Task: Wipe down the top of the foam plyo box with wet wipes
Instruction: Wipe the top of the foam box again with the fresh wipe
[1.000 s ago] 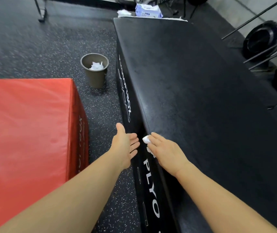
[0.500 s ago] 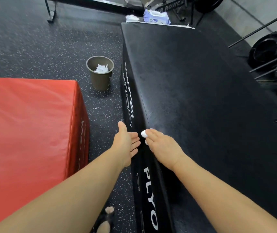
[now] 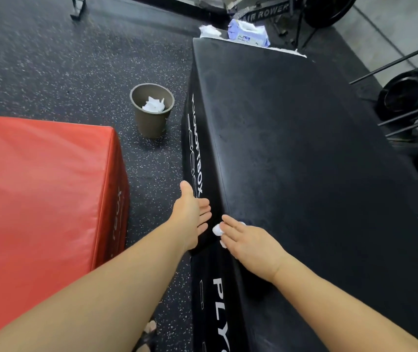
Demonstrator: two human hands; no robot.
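Pressing a wet wipe (image 3: pixel 217 229) under flat fingers (image 3: pixel 232 223), the right hand (image 3: pixel 251 246) rubs the plyo box (image 3: pixel 304 161) top's near left edge; the left hand (image 3: pixel 192 214) hovers open. Used wipes (image 3: pixel 153 105) in the bin (image 3: pixel 152 128) suggest it is nearly done.

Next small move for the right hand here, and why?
Probably slide the right hand and its wipe the last bit leftward, over the edge of the black plyo box. Straight fingers press the wipe at the top's left edge. The left hand is open beside the box's side, palm toward it, seemingly placed to catch whatever gets swept off.
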